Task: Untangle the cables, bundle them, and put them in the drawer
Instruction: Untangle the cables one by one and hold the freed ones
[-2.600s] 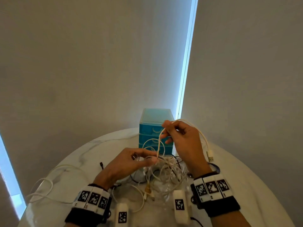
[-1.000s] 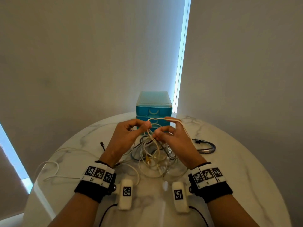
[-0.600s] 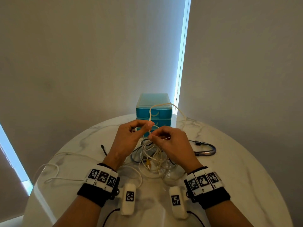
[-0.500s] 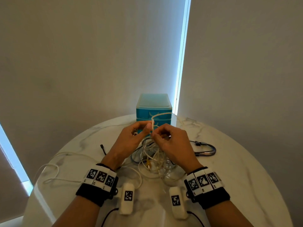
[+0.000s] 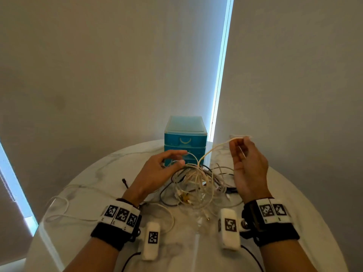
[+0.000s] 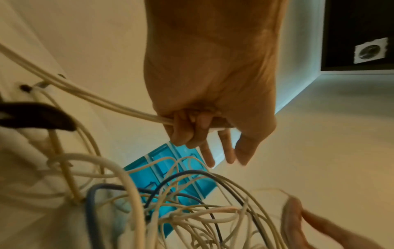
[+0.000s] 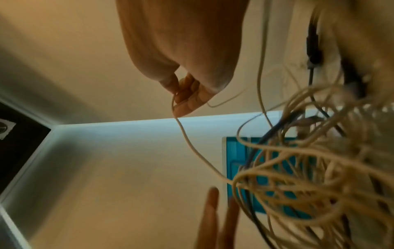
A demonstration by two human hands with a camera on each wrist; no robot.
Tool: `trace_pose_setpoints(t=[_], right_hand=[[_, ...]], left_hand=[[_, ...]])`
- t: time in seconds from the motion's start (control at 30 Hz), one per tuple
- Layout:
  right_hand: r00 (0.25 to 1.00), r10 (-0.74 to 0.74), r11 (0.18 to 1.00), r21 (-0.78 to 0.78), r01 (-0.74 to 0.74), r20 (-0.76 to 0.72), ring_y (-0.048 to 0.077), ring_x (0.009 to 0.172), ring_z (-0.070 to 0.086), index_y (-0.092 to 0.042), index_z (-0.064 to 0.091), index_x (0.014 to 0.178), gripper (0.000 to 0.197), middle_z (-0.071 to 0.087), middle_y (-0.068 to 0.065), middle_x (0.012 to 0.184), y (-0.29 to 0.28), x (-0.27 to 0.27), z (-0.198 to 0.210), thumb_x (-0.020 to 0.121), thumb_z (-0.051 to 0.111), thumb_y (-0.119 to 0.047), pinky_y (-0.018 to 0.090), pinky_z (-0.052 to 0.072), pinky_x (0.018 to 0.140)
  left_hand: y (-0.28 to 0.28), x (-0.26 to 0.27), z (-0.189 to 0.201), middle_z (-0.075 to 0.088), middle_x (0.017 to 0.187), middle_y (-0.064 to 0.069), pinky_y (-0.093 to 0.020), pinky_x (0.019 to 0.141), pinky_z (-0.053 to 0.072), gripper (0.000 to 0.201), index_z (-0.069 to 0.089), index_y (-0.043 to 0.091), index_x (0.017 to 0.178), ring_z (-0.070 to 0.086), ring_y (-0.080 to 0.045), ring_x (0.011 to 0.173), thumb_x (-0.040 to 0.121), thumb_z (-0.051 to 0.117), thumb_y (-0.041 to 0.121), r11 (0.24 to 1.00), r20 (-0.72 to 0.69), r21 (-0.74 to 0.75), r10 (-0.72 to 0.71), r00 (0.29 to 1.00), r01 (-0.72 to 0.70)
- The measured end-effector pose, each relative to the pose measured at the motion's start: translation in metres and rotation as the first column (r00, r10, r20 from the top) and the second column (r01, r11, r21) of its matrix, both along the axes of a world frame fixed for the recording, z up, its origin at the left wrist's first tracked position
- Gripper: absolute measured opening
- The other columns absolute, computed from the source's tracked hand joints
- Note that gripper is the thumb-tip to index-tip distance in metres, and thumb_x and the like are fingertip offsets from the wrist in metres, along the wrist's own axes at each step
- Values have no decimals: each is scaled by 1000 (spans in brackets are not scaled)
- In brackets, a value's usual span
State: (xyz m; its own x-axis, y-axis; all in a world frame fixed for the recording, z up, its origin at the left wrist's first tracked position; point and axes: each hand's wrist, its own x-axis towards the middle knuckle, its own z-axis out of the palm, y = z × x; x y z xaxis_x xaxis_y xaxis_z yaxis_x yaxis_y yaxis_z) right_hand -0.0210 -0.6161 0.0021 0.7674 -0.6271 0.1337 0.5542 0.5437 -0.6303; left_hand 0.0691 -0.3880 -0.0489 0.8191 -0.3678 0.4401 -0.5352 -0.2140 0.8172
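Observation:
A tangle of white, black and blue cables (image 5: 198, 183) lies mid-table in front of a blue drawer unit (image 5: 185, 138), whose drawers are closed. My left hand (image 5: 180, 158) hovers over the tangle's far left side, and the left wrist view shows its curled fingers (image 6: 187, 128) holding two white cables (image 6: 95, 99). My right hand (image 5: 236, 140) is raised to the right of the drawers. It pinches a thin white cable (image 5: 214, 149) that runs taut down into the tangle. The right wrist view shows that pinch (image 7: 181, 97) and the strand (image 7: 192, 148).
The round marble table (image 5: 294, 203) stands against a grey wall. A loose white cable (image 5: 59, 209) loops near the left edge. A black plug end (image 5: 124, 181) lies left of my left wrist. The drawer unit stands at the table's far edge.
My hands were pinching a loop close together above the tangle. The right hand has since swung up and to the right, drawing a white strand out. The left hand stays by the tangle.

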Motion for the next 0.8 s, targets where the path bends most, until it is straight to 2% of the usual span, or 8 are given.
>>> trace_pose_setpoints(t=[0.1, 0.23, 0.33, 0.43, 0.53, 0.63, 0.7, 0.8], right_hand=[[991, 126, 991, -51, -123, 47, 18, 92, 78, 0, 70, 102, 12, 77, 12, 96, 21, 7, -1, 105, 63, -10, 29, 64, 86], [980, 198, 965, -183, -189, 28, 23, 103, 77, -2, 66, 113, 15, 77, 13, 103, 36, 10, -10, 109, 59, -15, 35, 63, 95], [984, 180, 969, -174, -177, 3, 25, 106, 77, -2, 66, 116, 17, 76, 13, 105, 37, 13, -16, 109, 59, -16, 34, 64, 94], [978, 209, 970, -132, -204, 26, 26, 107, 78, -2, 65, 116, 15, 78, 12, 104, 35, 15, -18, 109, 59, -14, 33, 64, 93], [968, 251, 944, -214, -250, -24, 29, 110, 77, 0, 64, 118, 16, 77, 17, 107, 35, 17, -21, 110, 58, -12, 37, 64, 96], [936, 258, 848, -408, -339, -241, 32, 105, 79, 2, 62, 121, 19, 77, 19, 106, 36, 21, -33, 105, 63, -8, 39, 65, 90], [902, 194, 712, -577, -400, -386, 31, 99, 80, -3, 65, 120, 19, 79, 16, 104, 35, 23, -43, 102, 69, -10, 42, 65, 91], [902, 75, 479, -778, -407, -426, 24, 94, 80, -14, 73, 112, 15, 80, 8, 100, 33, 24, -49, 99, 75, -20, 47, 64, 95]], left_hand=[[-9, -12, 7, 73, 128, 25, -14, 96, 51, 31, 75, 45, 127, 64, 7, 120, 97, 74, 50, 997, 31, -42, -58, 998, 59], [-14, -20, 8, 79, 105, 22, -18, 86, 54, 16, 84, 36, 103, 71, 3, 104, 97, 75, 47, 1000, 123, 6, -5, 992, 4], [-5, -17, 12, 81, 102, 16, -25, 92, 53, 23, 84, 33, 100, 73, -2, 104, 101, 67, 48, 998, 72, -10, -64, 995, 65], [-3, -22, 14, 81, 104, 17, -31, 94, 57, 21, 83, 36, 106, 73, -3, 105, 94, 76, 51, 980, -29, 108, -163, 986, 165], [-9, -26, 11, 81, 98, 13, -22, 82, 53, 12, 85, 32, 95, 73, -4, 96, 90, 84, 43, 978, -7, 116, -172, 985, 172], [-3, -17, 11, 81, 98, 13, -13, 76, 53, 12, 85, 28, 98, 75, -2, 94, 90, 85, 37, 998, 61, -57, -36, 997, 40], [3, -11, 9, 82, 98, 14, -14, 76, 54, 11, 85, 28, 98, 76, -3, 94, 90, 85, 35, 992, 73, -119, 38, 997, -30], [4, -9, 7, 82, 96, 15, -16, 82, 55, 11, 85, 27, 97, 75, -2, 95, 89, 86, 35, 986, 61, -143, 91, 994, -81]])
